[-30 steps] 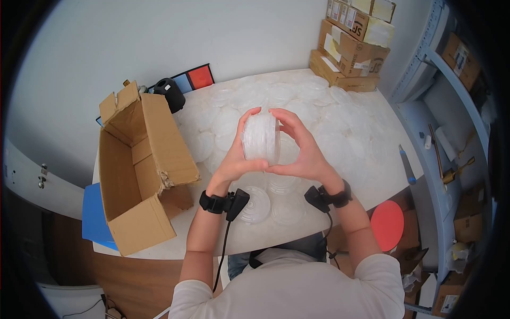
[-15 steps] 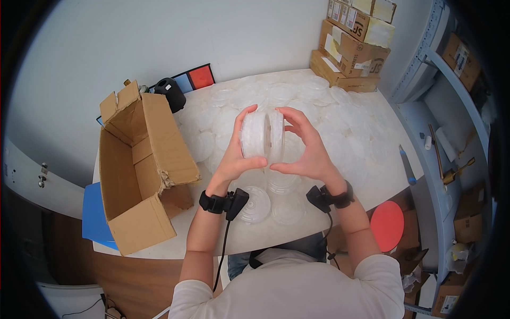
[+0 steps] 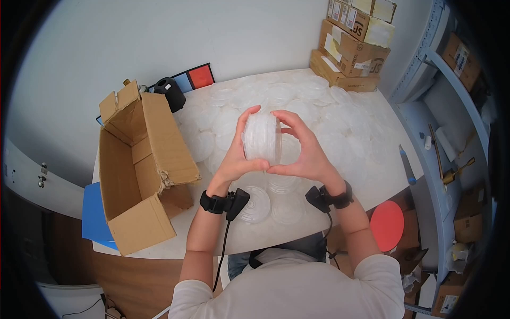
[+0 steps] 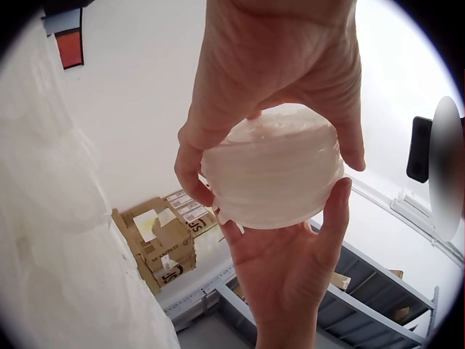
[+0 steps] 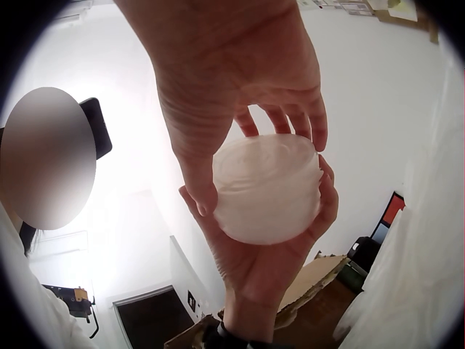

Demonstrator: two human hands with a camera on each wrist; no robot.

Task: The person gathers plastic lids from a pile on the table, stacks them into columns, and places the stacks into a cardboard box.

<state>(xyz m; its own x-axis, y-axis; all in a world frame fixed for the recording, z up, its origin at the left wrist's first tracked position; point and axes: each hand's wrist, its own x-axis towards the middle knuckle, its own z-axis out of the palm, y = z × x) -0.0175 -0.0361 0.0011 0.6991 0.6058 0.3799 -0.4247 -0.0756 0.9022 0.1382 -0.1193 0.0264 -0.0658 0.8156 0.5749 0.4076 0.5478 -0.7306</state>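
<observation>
Both hands hold a thick stack of clear round plastic lids [image 3: 260,139] on its side, raised over the table. My left hand [image 3: 237,157] grips the left part, its thumb along the near edge and its fingers over the far edge. On the other side, my right hand [image 3: 309,154] curls fingers and thumb round the right end of the stack. The left wrist view shows the lids [image 4: 276,178] pressed close together between the two hands. Below the hands, a single ringed lid [image 3: 255,206] lies flat near the table's front edge.
Many more clear lids [image 3: 340,125] spread across the white table [image 3: 212,242]. An opened cardboard box [image 3: 119,175] stands at the left, with a black object [image 3: 170,95] behind it. Taped cartons [image 3: 353,50] are stacked at the back right. A blue-handled tool [image 3: 408,167] lies at the right edge.
Half a second ago my right hand held a few lids apart from the rest, with a gap between. Now that part has moved left and the stack is together again.
</observation>
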